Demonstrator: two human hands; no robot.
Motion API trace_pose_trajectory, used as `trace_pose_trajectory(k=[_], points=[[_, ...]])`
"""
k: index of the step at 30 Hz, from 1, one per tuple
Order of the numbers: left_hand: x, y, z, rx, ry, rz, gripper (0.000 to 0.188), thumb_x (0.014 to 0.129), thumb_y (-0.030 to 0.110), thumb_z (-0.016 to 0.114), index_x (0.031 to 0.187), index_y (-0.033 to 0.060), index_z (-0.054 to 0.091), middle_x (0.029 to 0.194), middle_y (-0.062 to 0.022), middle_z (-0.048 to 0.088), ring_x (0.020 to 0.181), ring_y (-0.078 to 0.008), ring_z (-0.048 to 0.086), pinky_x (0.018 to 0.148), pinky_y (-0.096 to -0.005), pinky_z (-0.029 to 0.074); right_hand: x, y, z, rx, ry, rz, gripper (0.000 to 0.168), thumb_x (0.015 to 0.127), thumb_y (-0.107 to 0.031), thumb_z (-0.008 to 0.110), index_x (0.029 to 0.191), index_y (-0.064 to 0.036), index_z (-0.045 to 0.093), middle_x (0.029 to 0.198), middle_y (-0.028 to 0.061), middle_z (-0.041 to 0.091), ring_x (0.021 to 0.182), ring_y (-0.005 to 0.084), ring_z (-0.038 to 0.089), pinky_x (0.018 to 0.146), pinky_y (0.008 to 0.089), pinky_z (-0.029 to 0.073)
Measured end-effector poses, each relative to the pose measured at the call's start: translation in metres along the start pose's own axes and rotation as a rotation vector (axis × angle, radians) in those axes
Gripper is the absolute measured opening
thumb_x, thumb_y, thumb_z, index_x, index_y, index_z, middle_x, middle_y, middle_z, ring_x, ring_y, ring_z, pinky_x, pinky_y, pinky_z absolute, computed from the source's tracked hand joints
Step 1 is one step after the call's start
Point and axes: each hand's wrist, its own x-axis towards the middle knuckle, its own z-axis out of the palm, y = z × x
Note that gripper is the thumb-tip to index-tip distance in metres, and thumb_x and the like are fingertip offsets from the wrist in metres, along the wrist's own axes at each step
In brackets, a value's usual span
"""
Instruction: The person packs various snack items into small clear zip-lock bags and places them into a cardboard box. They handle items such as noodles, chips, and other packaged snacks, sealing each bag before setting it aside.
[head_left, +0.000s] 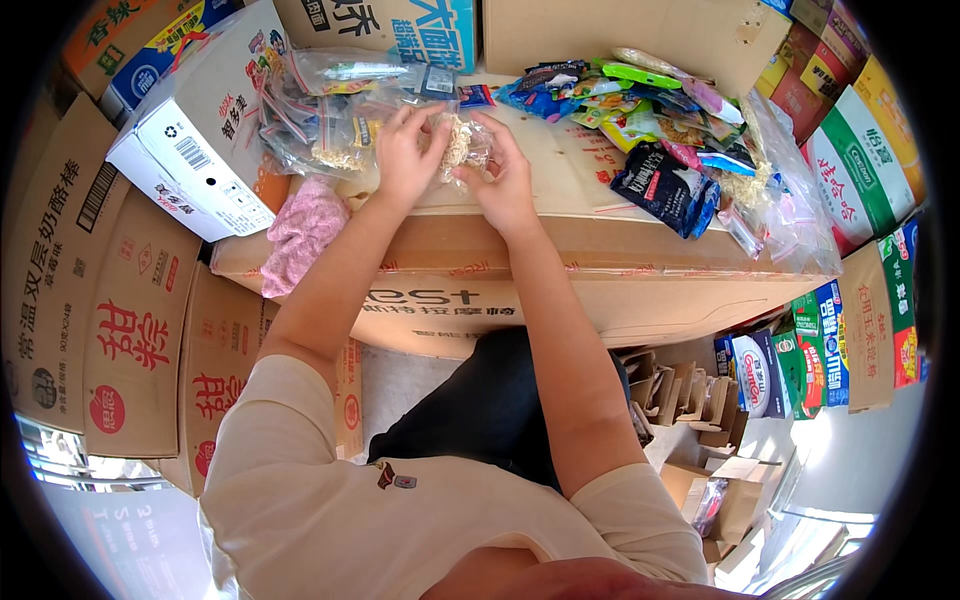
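Both hands meet over the far part of a large cardboard box (630, 247) used as a work surface. Between them is a clear plastic bag of dried, pale, curly noodle-like pieces (459, 142). My left hand (411, 150) grips its left side with thumb and fingers. On its right side, my right hand (501, 169) has its fingers curled around the plastic. Just left lie clear zip bags (300, 135), one with similar pale pieces (337, 159). A pink cloth (306, 232) hangs over the box's left front edge.
Colourful snack packets (660, 105) are heaped at the right, with a dark blue packet (660, 187) in front and clear bags (802, 217) beside them. A white carton (195, 150) stands at the left. Stacked cartons (142, 322) flank the box; small open boxes (690, 397) lie low right.
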Motion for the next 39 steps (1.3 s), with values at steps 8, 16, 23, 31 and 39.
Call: trace_pose_trajectory(k=[8, 16, 23, 31, 39], points=[[0.0, -0.003, 0.001, -0.025, 0.03, 0.188, 0.012, 0.084, 0.007, 0.068, 0.094, 0.0093, 0.074, 0.079, -0.0072, 0.059, 0.076, -0.0264, 0.057, 0.068, -0.0366, 0.045, 0.0, 0.009, 0.001, -0.02, 0.047, -0.018, 0.07, 0.07, 0.012, 0.077, 0.133, -0.006, 0.052, 0.118, 0.0106, 0.065, 0.103, 0.018, 0.065, 0.088, 0.0306, 0.055], [-0.003, 0.013, 0.001, -0.163, -0.16, 0.388, 0.026, 0.083, 0.008, 0.071, 0.109, 0.0072, 0.07, 0.092, -0.0077, 0.058, 0.084, -0.0248, 0.055, 0.077, -0.0349, 0.046, 0.001, 0.012, -0.002, -0.181, 0.213, 0.013, 0.065, 0.073, 0.011, 0.076, 0.13, -0.001, 0.047, 0.109, 0.0112, 0.061, 0.097, 0.0188, 0.067, 0.077, 0.0282, 0.058], [-0.004, 0.003, 0.004, -0.101, -0.098, 0.2, 0.044, 0.084, 0.013, 0.073, 0.124, 0.0058, 0.057, 0.115, -0.0107, 0.053, 0.085, -0.0222, 0.055, 0.081, -0.0344, 0.047, 0.004, 0.009, -0.011, 0.252, 0.482, 0.053, 0.071, 0.072, 0.01, 0.078, 0.132, 0.0, 0.04, 0.115, 0.0139, 0.057, 0.1, 0.0221, 0.064, 0.079, 0.0298, 0.056], [-0.006, -0.004, 0.006, -0.418, -0.348, 0.029, 0.047, 0.082, 0.007, 0.077, 0.125, 0.0055, 0.056, 0.119, -0.008, 0.055, 0.102, -0.0179, 0.06, 0.092, -0.0309, 0.048, 0.004, 0.008, -0.014, 0.241, 0.588, 0.137, 0.057, 0.072, 0.002, 0.083, 0.114, 0.002, 0.044, 0.108, 0.0121, 0.058, 0.091, 0.0153, 0.061, 0.072, 0.0263, 0.052], [-0.01, -0.023, 0.015, -0.705, -0.483, -0.121, 0.036, 0.081, 0.002, 0.078, 0.11, 0.0052, 0.058, 0.106, -0.0014, 0.058, 0.101, -0.0119, 0.058, 0.093, -0.0295, 0.047, 0.004, 0.019, -0.016, 0.214, 0.557, 0.13, 0.039, 0.078, -0.006, 0.081, 0.1, -0.001, 0.05, 0.105, 0.0114, 0.056, 0.079, 0.013, 0.06, 0.067, 0.026, 0.049]])
